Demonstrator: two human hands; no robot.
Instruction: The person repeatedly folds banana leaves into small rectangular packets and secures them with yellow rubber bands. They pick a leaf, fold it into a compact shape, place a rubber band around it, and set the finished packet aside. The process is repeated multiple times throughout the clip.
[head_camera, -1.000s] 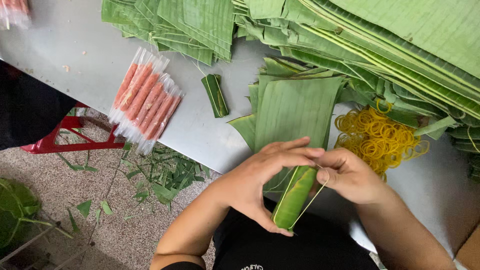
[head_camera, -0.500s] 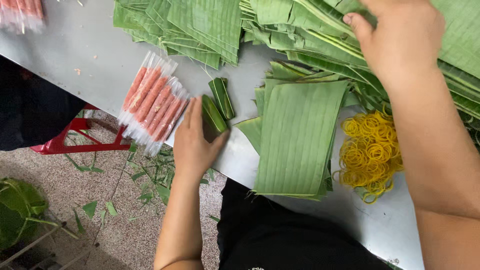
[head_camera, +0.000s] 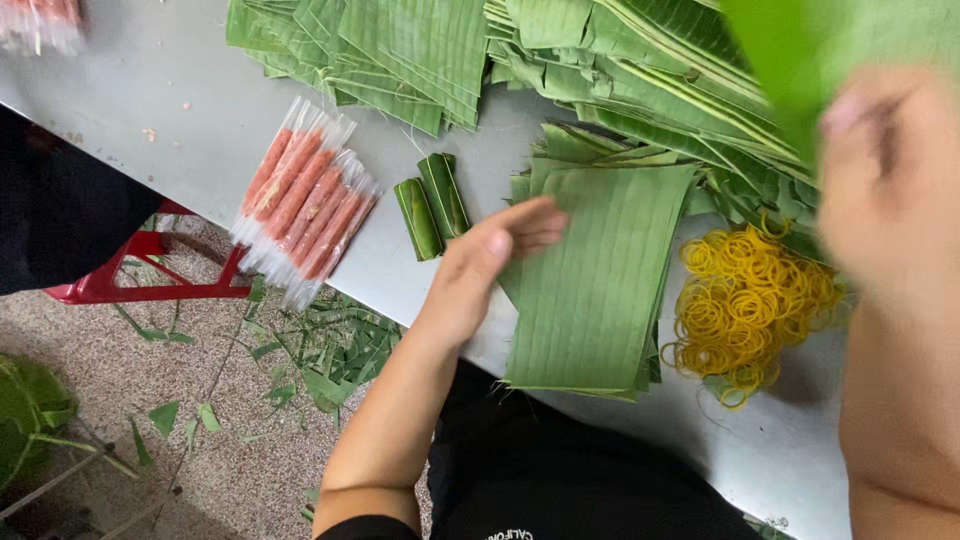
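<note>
My left hand (head_camera: 490, 255) lies open, its fingers on the left edge of a stack of cut banana leaf sheets (head_camera: 600, 290). Just left of it, two leaf-wrapped rolls (head_camera: 430, 205) lie side by side on the grey table (head_camera: 150, 110). My right hand (head_camera: 880, 170) is raised at the right and blurred. It grips a green banana leaf piece (head_camera: 790, 60), which is blurred too. A heap of yellow rubber bands (head_camera: 745, 300) lies below that hand.
Several pink sausages in clear plastic sleeves (head_camera: 305, 205) lie left of the rolls. A big pile of banana leaves (head_camera: 600, 60) covers the far side of the table. A red stool (head_camera: 120, 285) and leaf scraps (head_camera: 330, 350) are on the floor.
My left hand let go of a wrapped roll beside the first one and moved right onto the leaf stack. My right hand came back from the far pile with a leaf.
</note>
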